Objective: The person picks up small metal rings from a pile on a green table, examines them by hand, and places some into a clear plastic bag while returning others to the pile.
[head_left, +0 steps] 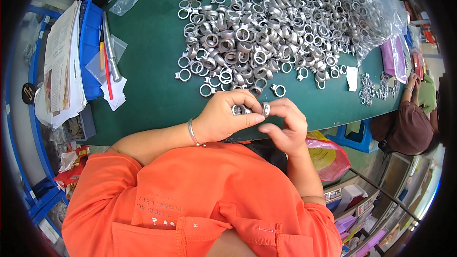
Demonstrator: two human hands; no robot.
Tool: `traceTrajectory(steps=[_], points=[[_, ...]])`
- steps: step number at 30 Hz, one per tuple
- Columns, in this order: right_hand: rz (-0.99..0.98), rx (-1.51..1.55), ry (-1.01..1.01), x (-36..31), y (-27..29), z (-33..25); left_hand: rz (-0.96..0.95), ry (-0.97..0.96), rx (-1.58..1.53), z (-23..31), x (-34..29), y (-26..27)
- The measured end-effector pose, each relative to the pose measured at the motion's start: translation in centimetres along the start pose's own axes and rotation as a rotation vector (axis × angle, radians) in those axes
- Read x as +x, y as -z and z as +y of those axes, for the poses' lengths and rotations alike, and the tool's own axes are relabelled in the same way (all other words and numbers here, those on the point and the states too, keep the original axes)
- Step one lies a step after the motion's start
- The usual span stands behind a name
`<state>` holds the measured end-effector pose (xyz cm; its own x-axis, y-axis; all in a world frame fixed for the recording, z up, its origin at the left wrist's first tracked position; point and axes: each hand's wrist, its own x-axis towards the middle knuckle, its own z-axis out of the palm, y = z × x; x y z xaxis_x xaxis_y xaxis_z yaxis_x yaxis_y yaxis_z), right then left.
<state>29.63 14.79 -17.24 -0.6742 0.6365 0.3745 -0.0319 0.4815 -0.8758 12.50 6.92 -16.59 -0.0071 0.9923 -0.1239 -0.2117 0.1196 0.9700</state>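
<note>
Over the near edge of the table, my left hand (223, 114) is closed around a few grey metal rings (241, 110), partly hidden by its fingers. At its thumb tip, one more metal ring (265, 110) stands on edge between my two hands. The curled fingertips of my right hand (290, 126) touch that ring from the right, while the right thumb is held apart below. Just beyond my hands spreads a large heap of similar metal rings (243, 34), many with a small lug. A single loose ring (278, 90) lies on the near side of the heap.
The green table (143, 57) carries a blue tray (89, 43) with papers, pens and a small plastic bag at left. A clear bag of rings (371, 12), a purple basket (394, 57) and smaller metal parts (367, 90) are at right. Another person (407, 123) sits farther right, near a blue stool (354, 135).
</note>
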Motion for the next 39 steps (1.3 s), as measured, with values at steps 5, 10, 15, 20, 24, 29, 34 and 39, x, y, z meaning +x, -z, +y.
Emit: traceTrajectory(steps=[5, 10, 15, 20, 24, 29, 34, 39], points=[[0.126, 0.571, -0.457, -0.7, 0.1, -0.5, -0.020, -0.174, 0.207, 0.1, 0.0, -0.2], [0.092, 0.830, -0.337, -0.5, -0.5, -0.1, 0.084, -0.111, 0.210, -0.3, -0.2, -0.1], [0.204, 0.851, -0.199, -0.8, -1.0, -0.1, 0.024, 0.357, -0.372, 0.1, -0.3, 0.1], [0.006, 0.001, 0.167, 0.8, 0.0, -1.9, -0.152, 0.666, -0.820, -0.8, -0.1, 0.3], [0.170, -0.420, -0.049, 0.5, 1.7, 0.5, -0.202, 0.611, -0.758, -1.4, -0.3, 0.4], [0.022, -0.705, -0.085, 0.0, 2.3, 2.7, -0.120, 0.554, -0.593, -0.5, -0.2, 0.2], [0.126, 0.097, -0.505, -1.0, 1.2, 1.0, -0.043, 0.490, -0.443, -0.2, -0.2, 0.2], [0.020, 0.102, -0.307, -0.9, 0.4, -0.1, 0.020, 0.428, -0.347, -0.4, -0.1, -0.2]])
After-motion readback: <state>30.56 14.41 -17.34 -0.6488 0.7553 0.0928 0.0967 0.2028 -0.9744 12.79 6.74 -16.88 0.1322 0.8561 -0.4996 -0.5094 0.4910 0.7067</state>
